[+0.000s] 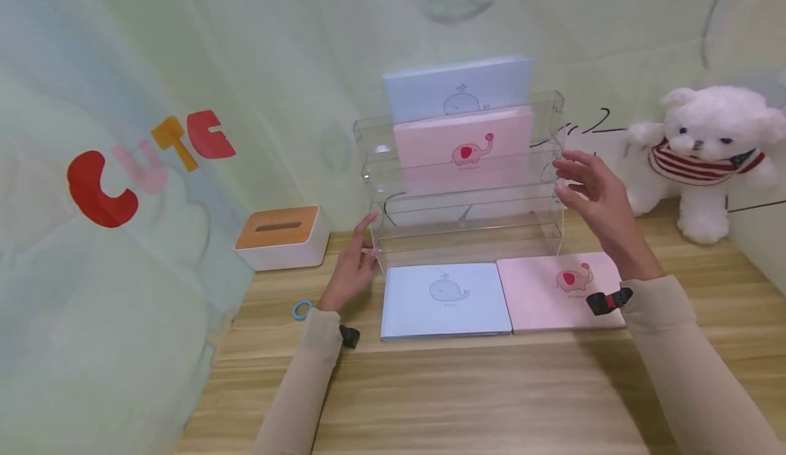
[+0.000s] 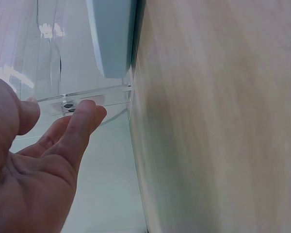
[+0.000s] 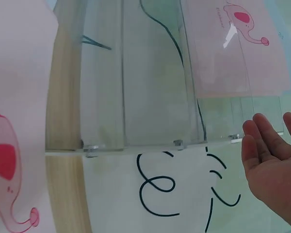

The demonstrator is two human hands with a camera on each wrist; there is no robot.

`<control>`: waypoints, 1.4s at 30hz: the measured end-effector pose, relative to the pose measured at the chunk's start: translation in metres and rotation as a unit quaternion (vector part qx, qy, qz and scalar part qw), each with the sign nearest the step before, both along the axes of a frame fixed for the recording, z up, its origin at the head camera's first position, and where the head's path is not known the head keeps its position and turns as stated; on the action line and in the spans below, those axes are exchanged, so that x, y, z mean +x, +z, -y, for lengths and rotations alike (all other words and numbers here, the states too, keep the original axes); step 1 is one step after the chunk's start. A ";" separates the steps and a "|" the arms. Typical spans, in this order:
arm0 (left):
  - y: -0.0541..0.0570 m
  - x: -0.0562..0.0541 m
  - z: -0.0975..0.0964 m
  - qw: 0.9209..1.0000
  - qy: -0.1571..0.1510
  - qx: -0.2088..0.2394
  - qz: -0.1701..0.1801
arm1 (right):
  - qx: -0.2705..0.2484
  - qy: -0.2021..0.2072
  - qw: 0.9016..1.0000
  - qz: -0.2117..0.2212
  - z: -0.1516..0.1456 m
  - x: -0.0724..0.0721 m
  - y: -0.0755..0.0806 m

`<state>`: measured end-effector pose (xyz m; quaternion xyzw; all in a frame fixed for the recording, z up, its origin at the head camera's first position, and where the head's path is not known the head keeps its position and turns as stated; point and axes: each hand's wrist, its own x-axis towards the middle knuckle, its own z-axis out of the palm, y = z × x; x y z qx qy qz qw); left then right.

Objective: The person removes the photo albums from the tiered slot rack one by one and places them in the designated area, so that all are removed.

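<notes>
A clear acrylic tiered rack (image 1: pixel 467 226) stands on the table. In its upper tiers lean a blue whale book (image 1: pixel 424 93) and, in front, a pink elephant book (image 1: pixel 430 155). My left hand (image 1: pixel 353 264) is at the rack's left side, fingers extended with the fingertips right at the side panel (image 2: pixel 82 97). My right hand (image 1: pixel 595 192), fingers loosely bent and apart, is beside the rack's upper right edge and holds nothing. Flat before the rack lie another blue whale book (image 1: pixel 417 312) and another pink elephant book (image 1: pixel 534 305), side by side.
A white tissue box (image 1: pixel 288 257) with a wooden lid stands at the left, near a small blue ring (image 1: pixel 301 310). At the right sits a white teddy bear (image 1: pixel 703 216) in a striped top. Behind hangs a patterned curtain (image 1: pixel 295 86) with coloured letters.
</notes>
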<state>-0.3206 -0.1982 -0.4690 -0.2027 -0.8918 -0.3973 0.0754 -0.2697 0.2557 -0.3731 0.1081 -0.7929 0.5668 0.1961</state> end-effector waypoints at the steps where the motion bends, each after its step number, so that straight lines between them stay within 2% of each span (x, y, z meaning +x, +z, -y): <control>1: 0.000 0.000 0.000 1.000 0.000 0.000 0.000 | 0.006 0.001 1.000 0.000 0.001 -0.001 0.002; 15: 0.000 0.000 0.001 1.000 -0.006 0.000 -0.002 | -0.004 0.023 1.000 -0.005 0.012 -0.015 0.019; 22: -0.001 0.002 0.004 1.000 0.000 0.001 -0.002 | -0.025 0.038 0.999 -0.010 0.022 -0.029 0.028; 34: -0.001 -0.001 -0.001 1.000 -0.005 -0.006 -0.019 | -0.026 0.033 0.999 0.008 0.028 -0.047 0.046; 42: 0.000 0.000 0.000 1.000 -0.006 -0.004 -0.015 | -0.020 0.005 1.000 0.018 0.031 -0.058 0.054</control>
